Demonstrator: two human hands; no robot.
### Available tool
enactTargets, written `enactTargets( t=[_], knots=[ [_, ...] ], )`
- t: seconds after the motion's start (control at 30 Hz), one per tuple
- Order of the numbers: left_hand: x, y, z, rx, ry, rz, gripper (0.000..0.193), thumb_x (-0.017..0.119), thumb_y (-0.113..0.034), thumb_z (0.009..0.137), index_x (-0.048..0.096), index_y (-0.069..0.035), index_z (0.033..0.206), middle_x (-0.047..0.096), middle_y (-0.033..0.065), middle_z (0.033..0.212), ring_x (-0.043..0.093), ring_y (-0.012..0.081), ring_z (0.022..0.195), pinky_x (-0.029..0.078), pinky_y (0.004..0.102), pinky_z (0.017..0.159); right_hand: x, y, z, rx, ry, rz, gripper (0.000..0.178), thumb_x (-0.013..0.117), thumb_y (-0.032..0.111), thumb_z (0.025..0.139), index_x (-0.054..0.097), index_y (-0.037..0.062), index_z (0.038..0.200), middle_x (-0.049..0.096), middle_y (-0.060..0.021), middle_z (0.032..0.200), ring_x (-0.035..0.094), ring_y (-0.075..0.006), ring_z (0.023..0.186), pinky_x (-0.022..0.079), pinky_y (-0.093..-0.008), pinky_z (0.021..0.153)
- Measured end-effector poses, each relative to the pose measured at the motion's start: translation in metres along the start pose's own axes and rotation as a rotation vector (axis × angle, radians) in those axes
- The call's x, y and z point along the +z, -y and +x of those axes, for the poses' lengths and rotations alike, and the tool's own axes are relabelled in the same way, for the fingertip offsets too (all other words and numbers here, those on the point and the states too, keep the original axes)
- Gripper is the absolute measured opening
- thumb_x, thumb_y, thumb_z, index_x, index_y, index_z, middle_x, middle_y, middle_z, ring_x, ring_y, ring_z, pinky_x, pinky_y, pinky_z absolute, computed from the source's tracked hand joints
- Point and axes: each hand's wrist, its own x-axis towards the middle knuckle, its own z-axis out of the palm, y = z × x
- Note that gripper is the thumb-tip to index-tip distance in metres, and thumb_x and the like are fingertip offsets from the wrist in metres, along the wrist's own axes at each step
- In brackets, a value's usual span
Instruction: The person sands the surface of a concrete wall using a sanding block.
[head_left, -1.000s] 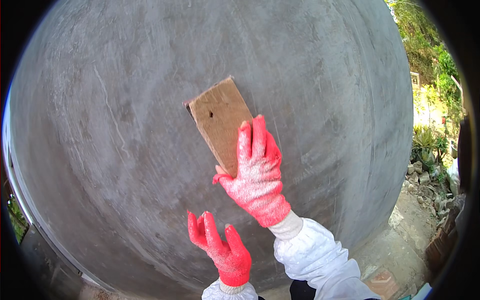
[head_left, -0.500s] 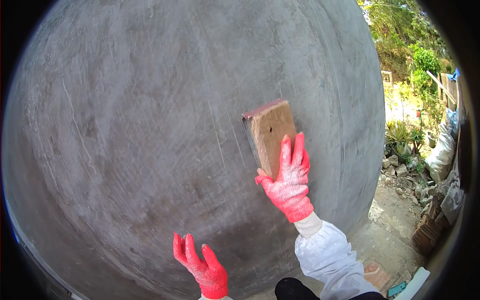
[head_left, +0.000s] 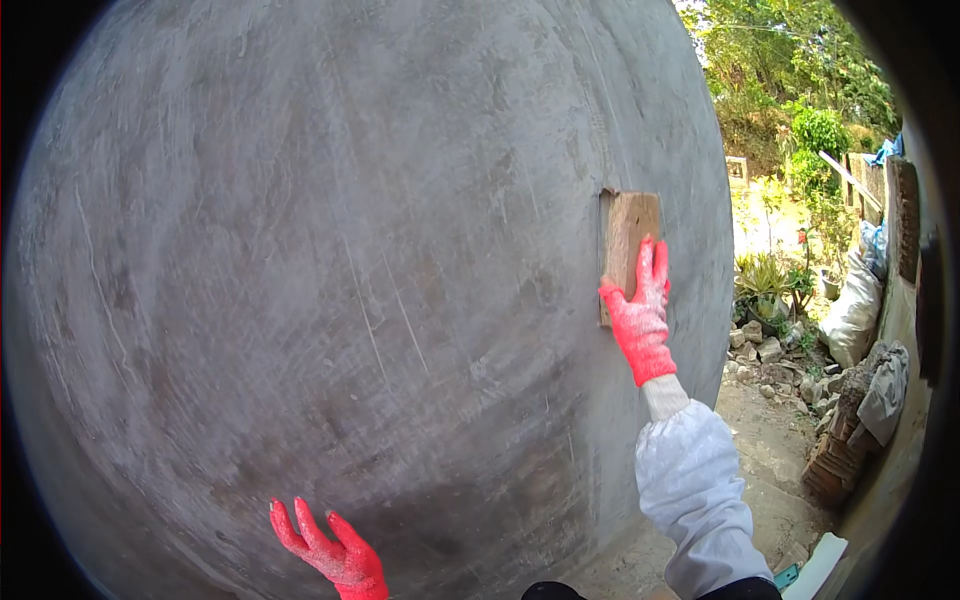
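Note:
My right hand (head_left: pixel 642 318), in a dusty red-coated glove, grips a wooden sanding block (head_left: pixel 630 222). The block stands nearly upright against the grey cement wall (head_left: pixel 330 240), close to the wall's right edge. A dark sheet shows along its left side, between wood and wall. Fingers lie over the block's right and lower part, with the thumb at its left. Low in the view, my left hand (head_left: pixel 332 552) wears a matching red glove. Its fingers are spread with nothing in them, in front of a darker patch of wall; whether it touches the wall I cannot tell.
Past the wall's right edge lie broken stones (head_left: pixel 770 350) and potted plants (head_left: pixel 765 280). A white sack (head_left: pixel 852 310) leans farther right, above stacked tiles or bricks (head_left: pixel 835 455). A white strip (head_left: pixel 815 568) lies at the lower right. Thin scratches run down the wall.
My right hand has moved the sanding block right and slightly up along the wall, turning it more upright. The left hand appears lower and farther left. The view has shifted too.

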Motion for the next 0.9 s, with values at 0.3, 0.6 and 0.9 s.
enactTargets(
  t=[0.3, 0.6, 0.9],
  knots=[
    [0.032, 0.045, -0.006, 0.072, -0.152, 0.233, 0.056, 0.054, -0.004, 0.094, 0.039, 0.001, 0.147, 0.028, 0.0233, 0.157, 0.025, 0.0470, 0.145, 0.024, 0.0607, 0.116, 0.000, -0.103, -0.115, -0.158, 0.096, -0.008, 0.119, 0.087, 0.019, 0.061, 0.020, 0.0163, 0.160, 0.017, -0.0242, 0.161, 0.032, -0.0465, 0.139, 0.032, -0.0517, 0.114],
    [0.037, 0.038, -0.007, 0.109, -0.165, 0.289, 0.054, 0.050, -0.002, 0.096, 0.038, 0.001, 0.149, 0.032, 0.0227, 0.157, 0.029, 0.0414, 0.145, 0.024, 0.0531, 0.118, -0.003, -0.021, 0.070, -0.255, -0.010, -0.017, 0.098, 0.082, 0.029, 0.075, 0.030, 0.0176, 0.157, 0.026, -0.0177, 0.161, 0.035, -0.0424, 0.140, 0.033, -0.0490, 0.114],
    [0.035, 0.036, -0.006, 0.079, -0.160, 0.288, 0.052, 0.050, -0.004, 0.096, 0.040, 0.002, 0.147, 0.033, 0.0235, 0.156, 0.031, 0.0410, 0.144, 0.025, 0.0522, 0.117, 0.001, -0.078, -0.083, -0.324, 0.068, 0.031, 0.116, 0.087, 0.020, 0.059, 0.027, 0.0171, 0.158, 0.022, -0.0260, 0.159, 0.033, -0.0481, 0.139, 0.032, -0.0546, 0.111]
  ],
)
